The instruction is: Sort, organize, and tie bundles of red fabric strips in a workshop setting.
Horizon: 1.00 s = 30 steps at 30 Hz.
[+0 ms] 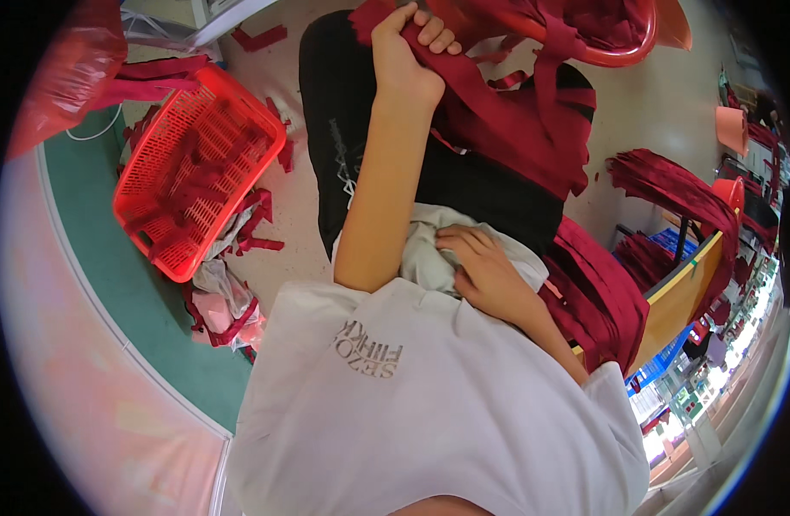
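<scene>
On the person's lap, a bundle of dark red cloth strips (507, 120) is lying across the black trousers (343, 103), running from the top of the picture down toward the right thigh. The left hand (408, 52) is reaching out at the end of a straight forearm and is gripping the upper end of the strips, its fingers (434, 34) curling tightly over the red cloth so that the knuckles are facing the camera. The right hand (485, 267) is resting close to the body, palm down, with its fingers (459, 236) lying fairly flat and slightly spread, pressing on the bunched hem of the white shirt (412, 387) just beside the left elbow; it is not closing around anything. More red strips are hanging in a red plastic tub (610, 53) at the top of the picture, just beyond the left hand. Another thick pile of red strips (597, 297) is lying to the right of the right hand, beside a yellow-edged table (683, 292). To the person's left, a red plastic basket (197, 168) is sitting tilted on the floor (283, 215), with red and pale scraps (227, 301) scattered around and under it. A green strip of floor (103, 258) is curving along beside the basket.
</scene>
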Each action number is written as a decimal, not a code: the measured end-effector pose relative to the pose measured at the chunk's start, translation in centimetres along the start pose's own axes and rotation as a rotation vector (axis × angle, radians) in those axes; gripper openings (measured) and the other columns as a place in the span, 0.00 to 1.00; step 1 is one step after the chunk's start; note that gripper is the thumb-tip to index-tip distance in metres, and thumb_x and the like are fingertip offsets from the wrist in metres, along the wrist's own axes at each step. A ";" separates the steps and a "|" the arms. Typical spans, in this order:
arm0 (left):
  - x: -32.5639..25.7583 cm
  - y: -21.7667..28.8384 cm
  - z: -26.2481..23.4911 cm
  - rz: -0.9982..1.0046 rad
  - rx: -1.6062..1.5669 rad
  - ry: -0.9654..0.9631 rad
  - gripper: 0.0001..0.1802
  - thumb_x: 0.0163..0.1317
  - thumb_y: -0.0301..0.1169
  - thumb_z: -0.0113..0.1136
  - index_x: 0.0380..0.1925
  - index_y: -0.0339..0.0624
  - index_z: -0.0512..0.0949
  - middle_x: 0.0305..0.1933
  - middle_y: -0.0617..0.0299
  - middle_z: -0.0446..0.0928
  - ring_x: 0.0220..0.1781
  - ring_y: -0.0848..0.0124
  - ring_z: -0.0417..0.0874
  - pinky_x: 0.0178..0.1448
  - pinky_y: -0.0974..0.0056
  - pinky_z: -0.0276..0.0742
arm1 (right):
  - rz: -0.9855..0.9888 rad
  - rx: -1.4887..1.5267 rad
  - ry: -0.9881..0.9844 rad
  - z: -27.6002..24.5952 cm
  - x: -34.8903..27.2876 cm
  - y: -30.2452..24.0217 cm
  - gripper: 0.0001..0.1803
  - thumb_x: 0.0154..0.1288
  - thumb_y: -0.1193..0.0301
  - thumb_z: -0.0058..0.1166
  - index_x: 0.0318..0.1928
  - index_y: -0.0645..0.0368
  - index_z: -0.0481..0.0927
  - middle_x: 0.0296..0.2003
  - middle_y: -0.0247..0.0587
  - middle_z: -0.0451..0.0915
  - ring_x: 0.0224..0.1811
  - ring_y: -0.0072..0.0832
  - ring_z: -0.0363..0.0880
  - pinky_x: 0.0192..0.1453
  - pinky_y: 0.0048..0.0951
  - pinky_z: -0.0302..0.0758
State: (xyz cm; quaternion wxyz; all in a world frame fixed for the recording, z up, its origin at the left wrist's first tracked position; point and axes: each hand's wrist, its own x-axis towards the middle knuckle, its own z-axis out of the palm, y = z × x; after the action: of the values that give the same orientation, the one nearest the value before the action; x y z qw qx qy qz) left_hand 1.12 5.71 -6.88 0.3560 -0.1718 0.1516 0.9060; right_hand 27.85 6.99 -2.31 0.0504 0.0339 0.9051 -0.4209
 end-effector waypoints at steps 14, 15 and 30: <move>0.0 -0.6 -0.7 -0.046 0.029 -0.103 0.12 0.65 0.33 0.49 0.22 0.49 0.63 0.17 0.70 0.57 0.21 0.74 0.58 0.33 0.66 0.58 | 0.027 -0.004 -0.245 -0.2 0.2 1.0 0.21 0.44 0.84 0.50 0.43 0.58 0.79 0.44 0.36 0.78 0.47 0.38 0.73 0.52 0.37 0.71; 0.0 -0.7 -0.6 -0.043 0.045 -0.104 0.12 0.65 0.33 0.49 0.22 0.49 0.63 0.17 0.70 0.57 0.21 0.74 0.58 0.33 0.66 0.58 | 0.056 -0.030 -0.304 0.1 0.4 1.8 0.19 0.43 0.83 0.51 0.40 0.58 0.79 0.40 0.36 0.79 0.44 0.39 0.72 0.49 0.39 0.71; 0.2 -0.3 -0.5 -0.027 0.025 -0.076 0.12 0.65 0.33 0.51 0.23 0.49 0.64 0.17 0.70 0.57 0.21 0.74 0.58 0.34 0.66 0.59 | -0.016 -0.116 -0.334 1.5 0.7 3.6 0.15 0.42 0.80 0.55 0.35 0.61 0.75 0.38 0.44 0.75 0.45 0.44 0.74 0.51 0.42 0.73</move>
State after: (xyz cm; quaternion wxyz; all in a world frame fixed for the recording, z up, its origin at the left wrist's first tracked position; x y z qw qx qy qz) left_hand 1.28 5.80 -7.42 0.3757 -0.1349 0.1471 0.9050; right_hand 27.63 8.13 -6.11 0.1987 -0.0466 0.9071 -0.3681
